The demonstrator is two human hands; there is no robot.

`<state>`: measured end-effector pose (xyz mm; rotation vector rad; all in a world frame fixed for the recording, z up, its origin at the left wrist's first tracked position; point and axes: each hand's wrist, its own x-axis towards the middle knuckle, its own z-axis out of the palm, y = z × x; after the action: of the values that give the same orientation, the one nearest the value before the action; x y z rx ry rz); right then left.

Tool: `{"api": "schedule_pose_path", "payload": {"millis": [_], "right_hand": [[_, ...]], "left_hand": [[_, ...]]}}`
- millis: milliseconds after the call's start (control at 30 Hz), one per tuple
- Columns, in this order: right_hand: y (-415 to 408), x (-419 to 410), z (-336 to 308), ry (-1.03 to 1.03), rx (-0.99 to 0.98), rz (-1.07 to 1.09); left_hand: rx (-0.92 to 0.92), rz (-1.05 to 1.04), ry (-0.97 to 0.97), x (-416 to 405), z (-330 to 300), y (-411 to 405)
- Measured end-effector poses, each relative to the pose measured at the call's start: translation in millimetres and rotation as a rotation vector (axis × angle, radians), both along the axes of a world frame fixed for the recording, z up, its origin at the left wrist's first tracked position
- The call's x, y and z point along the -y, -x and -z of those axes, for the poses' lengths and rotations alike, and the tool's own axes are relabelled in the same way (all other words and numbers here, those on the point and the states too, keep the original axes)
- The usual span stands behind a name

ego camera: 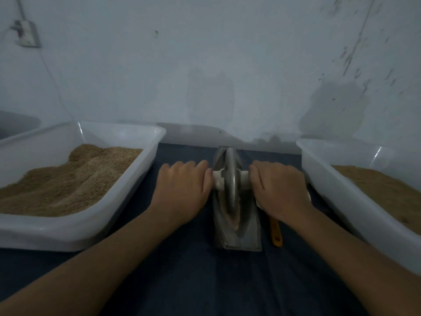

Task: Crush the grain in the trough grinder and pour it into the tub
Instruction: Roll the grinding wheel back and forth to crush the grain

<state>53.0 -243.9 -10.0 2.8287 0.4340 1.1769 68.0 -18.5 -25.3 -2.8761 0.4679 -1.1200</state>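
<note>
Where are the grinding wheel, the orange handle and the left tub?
Grinding wheel [230,179]: head view, on the disc's metal rim.
Orange handle [276,232]: head view, mid-shaft, beside the trough.
Left tub [127,128]: head view, far rim.

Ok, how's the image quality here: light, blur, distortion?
Head view: dim, bluish light; the tubs bow outward from wide-angle distortion; the wheel and both hands look soft, the wall socket blurred; faint glare on tub rims.
</note>
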Motion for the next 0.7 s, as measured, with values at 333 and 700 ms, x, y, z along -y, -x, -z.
{"api": "schedule_pose_path", "payload": {"millis": [333, 700], "right_hand": [[0, -5, 2, -0.062, 0.011, 0.011], [-64, -5, -16, -0.094, -0.246, 0.199]], "left_hand": [[0.04, 0.017, 0.024, -1, 3, 2], [-0.082, -0.063, -0.122, 10, -9, -63]]}}
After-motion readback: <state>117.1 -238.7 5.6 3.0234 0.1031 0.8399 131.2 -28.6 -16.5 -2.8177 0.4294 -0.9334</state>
